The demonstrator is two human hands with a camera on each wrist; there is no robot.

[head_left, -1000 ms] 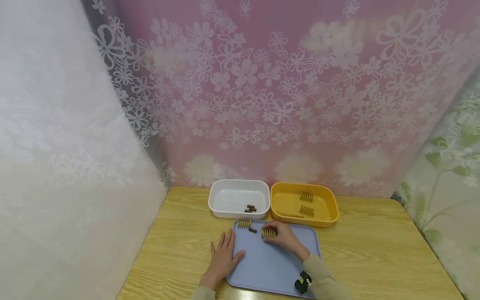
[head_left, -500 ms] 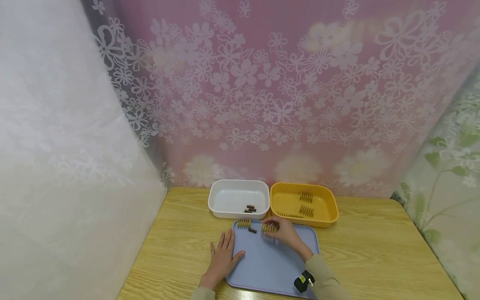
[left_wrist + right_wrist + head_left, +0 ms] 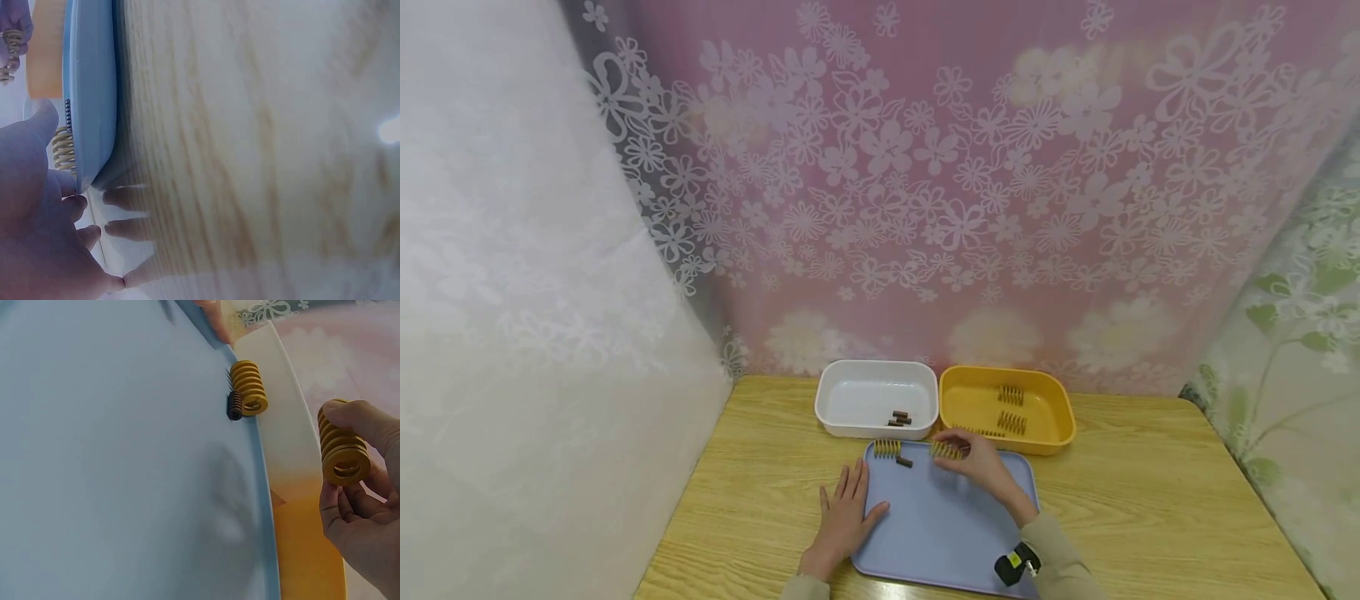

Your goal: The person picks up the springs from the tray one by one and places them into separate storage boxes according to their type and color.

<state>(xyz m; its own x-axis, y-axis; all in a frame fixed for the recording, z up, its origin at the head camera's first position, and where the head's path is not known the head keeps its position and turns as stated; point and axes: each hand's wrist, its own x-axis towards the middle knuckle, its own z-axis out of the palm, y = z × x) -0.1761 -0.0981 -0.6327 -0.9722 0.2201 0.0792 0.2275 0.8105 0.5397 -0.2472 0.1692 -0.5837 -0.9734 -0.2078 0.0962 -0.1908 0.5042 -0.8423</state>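
My right hand [image 3: 988,471] pinches a thick yellow coil spring [image 3: 340,440] between thumb and fingers, raised over the back part of the blue tray [image 3: 940,533], near the yellow bin. My left hand [image 3: 844,517] is spread, fingers straight, at the tray's left edge, with the thumb over the rim. Another yellow coil spring [image 3: 887,448] lies in the tray's back left corner. Right beside it is a small dark coil spring [image 3: 904,462], which also shows in the right wrist view.
Behind the tray stand a white bin [image 3: 850,400] with several small dark springs and, to its right, a yellow bin [image 3: 1056,408] with several yellow springs. A wooden table [image 3: 1135,500] carries everything. Patterned cloth [image 3: 970,208] hangs behind.
The right hand has lifted the yellow spring off the tray and carried it back and slightly right, toward the yellow bin. The left hand has stayed in place.
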